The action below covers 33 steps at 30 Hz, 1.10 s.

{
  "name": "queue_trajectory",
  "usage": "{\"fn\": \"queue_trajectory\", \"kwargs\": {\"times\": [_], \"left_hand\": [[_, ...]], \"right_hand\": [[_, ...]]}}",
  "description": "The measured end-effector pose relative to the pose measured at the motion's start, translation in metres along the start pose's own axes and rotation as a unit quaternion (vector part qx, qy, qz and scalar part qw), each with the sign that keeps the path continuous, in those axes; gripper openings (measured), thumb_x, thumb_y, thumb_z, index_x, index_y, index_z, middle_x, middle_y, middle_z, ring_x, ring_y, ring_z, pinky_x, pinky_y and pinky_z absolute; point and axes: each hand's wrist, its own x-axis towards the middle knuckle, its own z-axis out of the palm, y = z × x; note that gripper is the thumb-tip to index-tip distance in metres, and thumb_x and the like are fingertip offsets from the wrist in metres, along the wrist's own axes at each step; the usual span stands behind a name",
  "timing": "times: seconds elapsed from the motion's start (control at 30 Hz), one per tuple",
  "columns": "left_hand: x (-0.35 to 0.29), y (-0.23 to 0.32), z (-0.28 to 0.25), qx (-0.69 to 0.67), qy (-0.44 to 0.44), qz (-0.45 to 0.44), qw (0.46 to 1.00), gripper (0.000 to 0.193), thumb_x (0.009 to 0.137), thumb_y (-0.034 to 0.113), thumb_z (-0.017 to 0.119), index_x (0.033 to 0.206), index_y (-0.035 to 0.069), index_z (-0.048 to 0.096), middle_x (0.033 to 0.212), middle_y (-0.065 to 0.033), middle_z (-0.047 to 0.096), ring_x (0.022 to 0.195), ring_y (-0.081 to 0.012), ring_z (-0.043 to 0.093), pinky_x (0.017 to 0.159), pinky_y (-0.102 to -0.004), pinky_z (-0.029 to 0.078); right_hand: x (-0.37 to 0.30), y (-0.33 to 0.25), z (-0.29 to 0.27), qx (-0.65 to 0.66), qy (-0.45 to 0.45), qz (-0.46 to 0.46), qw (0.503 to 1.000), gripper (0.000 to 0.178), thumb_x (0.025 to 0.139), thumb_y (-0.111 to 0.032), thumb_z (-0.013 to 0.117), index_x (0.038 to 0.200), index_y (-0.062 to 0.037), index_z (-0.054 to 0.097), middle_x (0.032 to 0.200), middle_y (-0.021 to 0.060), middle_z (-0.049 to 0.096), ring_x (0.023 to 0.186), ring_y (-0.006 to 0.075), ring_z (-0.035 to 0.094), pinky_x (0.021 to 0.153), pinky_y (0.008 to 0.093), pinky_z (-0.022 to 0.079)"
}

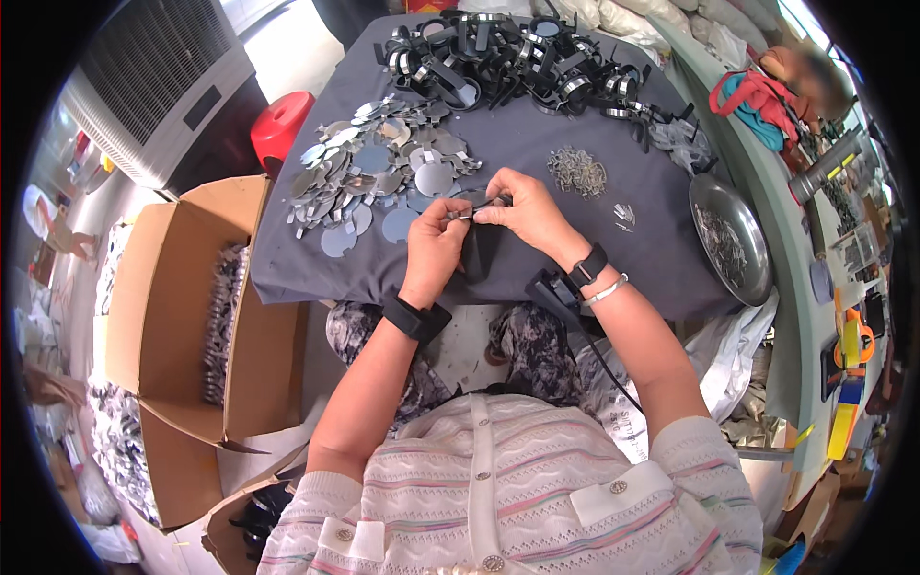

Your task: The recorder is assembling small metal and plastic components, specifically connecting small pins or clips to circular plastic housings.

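1. Nearest the camera, a striped knit top (412, 479) is being worn, and from its sleeves both forearms are being held out toward the near right side of the disc pile (374, 158).
2. Just right of the disc pile, on its near side, a dark strip-like piece (476, 251) is being held, its lower part being left to hang; its upper part is being largely hidden by fingers.
3. Some fitting or fastening by hand is apparently being done on this piece; for the next move, a steady left grip and a fine right-hand press are probably being called for.
4. By the left hand (433, 247), nearer the disc pile, the piece is being gripped narrowly between thumb and bent fingers.
5. By the right hand (532, 216), farther right of the pile, thumb and forefinger are being held nearly together at the piece, the wrist being angled inward; whether a separate small part is being pinched cannot be told.
6. Space right of the disc pile is being taken up by small metal pieces (577, 172), and space beyond and right by black ringed parts (508, 57).
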Motion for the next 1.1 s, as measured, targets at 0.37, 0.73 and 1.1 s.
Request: {"fn": "queue_trajectory", "kwargs": {"times": [0.37,0.73,1.1], "left_hand": [[-0.009,0.01,-0.001,0.038,0.138,-0.097,0.985,0.019,0.083,0.011,0.062,0.097,-0.001,0.056,0.073,-0.002,0.059,0.057,-0.0098,0.052,0.047,-0.0247,0.039],[-0.007,0.02,-0.022,-0.002,0.066,-0.097,0.993,0.004,0.08,0.004,0.064,0.076,0.005,0.063,0.073,0.0013,0.062,0.064,-0.0054,0.053,0.059,-0.0213,0.042],[0.0,0.009,-0.032,0.034,0.054,-0.033,0.997,0.006,0.078,0.005,0.063,0.074,0.001,0.063,0.063,0.0022,0.057,0.054,-0.0029,0.045,0.047,-0.0211,0.035]], "right_hand": [[-0.026,-0.044,-0.021,-0.286,0.065,-0.228,0.928,0.011,0.078,-0.01,0.068,0.087,-0.0043,0.068,0.078,0.0094,0.054,0.079,0.0294,0.056,0.07,0.0409,0.045],[-0.026,-0.039,-0.01,0.109,-0.078,0.029,0.991,0.012,0.075,0.001,0.067,0.087,-0.0013,0.063,0.076,0.0037,0.057,0.071,0.0111,0.059,0.063,0.0284,0.046],[-0.005,-0.027,0.015,-0.104,-0.024,-0.205,0.973,0.021,0.075,-0.005,0.071,0.091,-0.0033,0.057,0.085,0.0118,0.065,0.077,0.0304,0.064,0.064,0.0367,0.049]]}}
